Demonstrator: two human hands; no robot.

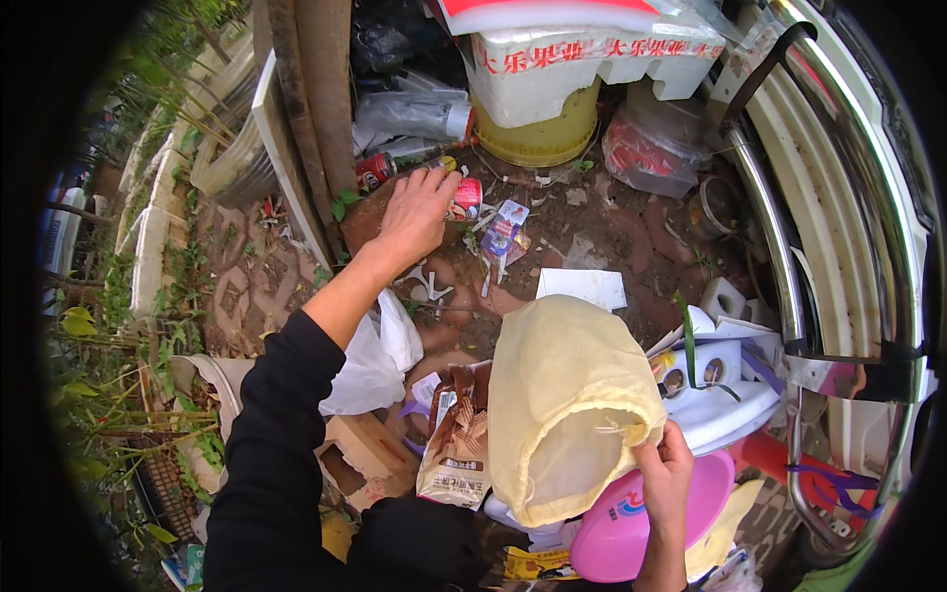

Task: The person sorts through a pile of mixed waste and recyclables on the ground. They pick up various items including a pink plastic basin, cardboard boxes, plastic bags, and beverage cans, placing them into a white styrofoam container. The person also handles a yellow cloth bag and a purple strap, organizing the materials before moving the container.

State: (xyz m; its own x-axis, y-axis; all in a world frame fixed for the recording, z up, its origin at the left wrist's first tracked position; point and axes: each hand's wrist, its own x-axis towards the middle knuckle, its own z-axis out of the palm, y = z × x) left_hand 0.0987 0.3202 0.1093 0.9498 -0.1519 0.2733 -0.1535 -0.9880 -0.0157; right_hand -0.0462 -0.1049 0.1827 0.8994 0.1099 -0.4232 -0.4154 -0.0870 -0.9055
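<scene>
My left hand (420, 207) reaches forward, palm down, over a red drink can (466, 198) that lies on its side. Its fingers hide the can's left part, so I cannot tell if they grip it. A second red can (376, 171) lies to the left, near the wooden boards. A reddish-brown brick (364, 220) sits beside and partly under my left hand. With its fingers and thumb, my right hand (664, 466) pinches the gathered rim of a pale yellow drawstring cloth bag (570, 355). The bag's mouth gapes towards me, and its drawstring knot shows by my fingers.
A printed foam box (536, 81) rests on a yellow bucket (538, 129) at the back. Wooden boards (325, 96) stand left; chromed metal tubes (769, 222) line the right. Nearby lie a white plastic bag (370, 370), a brown food pouch (460, 451) and a pink basin (706, 492).
</scene>
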